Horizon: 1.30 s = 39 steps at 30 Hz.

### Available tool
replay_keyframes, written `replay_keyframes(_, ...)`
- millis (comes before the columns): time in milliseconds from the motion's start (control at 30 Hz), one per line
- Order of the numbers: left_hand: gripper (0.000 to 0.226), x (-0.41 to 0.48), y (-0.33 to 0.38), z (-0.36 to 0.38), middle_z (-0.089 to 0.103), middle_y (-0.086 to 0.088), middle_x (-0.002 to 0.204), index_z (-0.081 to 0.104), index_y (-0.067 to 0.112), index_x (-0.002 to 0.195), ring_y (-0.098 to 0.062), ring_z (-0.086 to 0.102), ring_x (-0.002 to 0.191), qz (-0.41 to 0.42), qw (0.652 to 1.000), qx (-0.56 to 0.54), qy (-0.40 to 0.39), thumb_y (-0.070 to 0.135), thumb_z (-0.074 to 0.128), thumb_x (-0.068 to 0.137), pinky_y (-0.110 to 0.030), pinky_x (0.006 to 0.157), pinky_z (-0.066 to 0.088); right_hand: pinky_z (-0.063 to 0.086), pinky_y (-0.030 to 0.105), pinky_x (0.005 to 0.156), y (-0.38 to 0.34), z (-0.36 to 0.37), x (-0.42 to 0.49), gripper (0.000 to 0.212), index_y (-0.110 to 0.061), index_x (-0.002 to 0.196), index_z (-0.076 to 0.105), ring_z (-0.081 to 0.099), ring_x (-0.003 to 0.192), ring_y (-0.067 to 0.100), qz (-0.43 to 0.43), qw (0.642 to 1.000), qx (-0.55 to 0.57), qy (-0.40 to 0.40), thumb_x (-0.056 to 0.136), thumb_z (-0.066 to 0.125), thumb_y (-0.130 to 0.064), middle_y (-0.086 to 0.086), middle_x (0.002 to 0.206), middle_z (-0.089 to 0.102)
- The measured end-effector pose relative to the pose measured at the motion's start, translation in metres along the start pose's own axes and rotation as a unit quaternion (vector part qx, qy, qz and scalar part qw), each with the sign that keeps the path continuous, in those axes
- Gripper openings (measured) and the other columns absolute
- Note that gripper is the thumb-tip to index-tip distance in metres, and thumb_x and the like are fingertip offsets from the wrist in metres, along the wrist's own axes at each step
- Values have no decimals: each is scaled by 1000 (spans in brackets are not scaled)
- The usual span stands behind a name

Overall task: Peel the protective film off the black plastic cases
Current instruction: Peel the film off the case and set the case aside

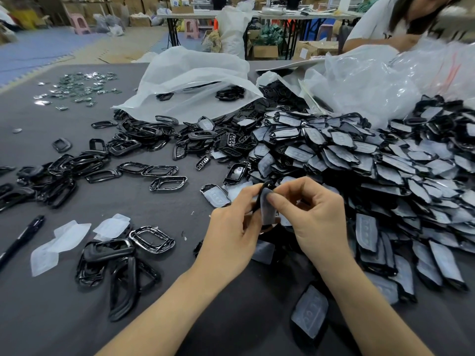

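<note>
Both hands hold one small black plastic case (258, 201) above the grey tabletop (180, 291): the left hand (231, 240) grips its edge, and the right hand (316, 222) pinches its translucent film (267, 214). A heap of film-covered black cases (372, 170) lies just right; peeled films (66, 237) and bare black frames (115, 265) lie left.

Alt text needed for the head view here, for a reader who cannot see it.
Two bare hands work over a grey table: the left hand holds a black case while the right hand pinches its pale protective film. A big pile of film-covered cases lies to the right; bare black frames, loose films and a pen lie to the left.
</note>
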<state>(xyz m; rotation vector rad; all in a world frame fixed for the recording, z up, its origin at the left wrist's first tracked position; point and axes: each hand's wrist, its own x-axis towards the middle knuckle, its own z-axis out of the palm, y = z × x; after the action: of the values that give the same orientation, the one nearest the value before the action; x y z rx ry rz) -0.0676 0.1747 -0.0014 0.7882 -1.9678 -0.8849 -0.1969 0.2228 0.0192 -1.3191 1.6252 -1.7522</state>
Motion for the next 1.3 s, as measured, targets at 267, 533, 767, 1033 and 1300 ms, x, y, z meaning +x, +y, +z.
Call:
replay_keyframes(267,35,0,-2,1,65,30,72,58,23,121,12,63,70,21,1000,-2,-2,10,49,89,-1,64,42,43,16,54,0,2,-3,16,-27,74,69,54,54,7,-29,998,-48,26,80,76,-14,-9,66,66)
replay_keyframes(533,36,-1,-2,1,65,29,76,57,23,121,11,66,76,17,1000,0,1,3,53,91,-3,66,44,45,13,54,-2,2,-3,15,-27,74,69,61,59,15,-26,999,-30,19,80,75,-14,-8,68,68)
replay_keyframes(767,35,-1,0,1,73,9,84,56,17,124,4,69,78,7,1000,-12,-10,-2,54,94,-9,70,51,42,7,52,-4,3,-3,15,-21,73,68,57,55,1,-22,1000,-10,17,80,75,-10,-7,67,67)
replay_keyframes(1033,37,-2,2,1,69,18,91,55,13,127,13,65,82,-1,1000,-21,-20,-3,53,93,-2,71,44,43,9,52,-4,3,-3,16,-22,73,69,58,56,5,-27,999,5,23,80,75,-9,-6,68,67)
replay_keyframes(1300,37,-1,2,-2,73,4,101,55,15,129,0,70,90,-16,996,-79,-33,0,53,95,-18,79,54,44,13,48,-4,1,1,23,-19,80,58,51,60,5,43,997,71,4,78,75,-5,-9,69,58)
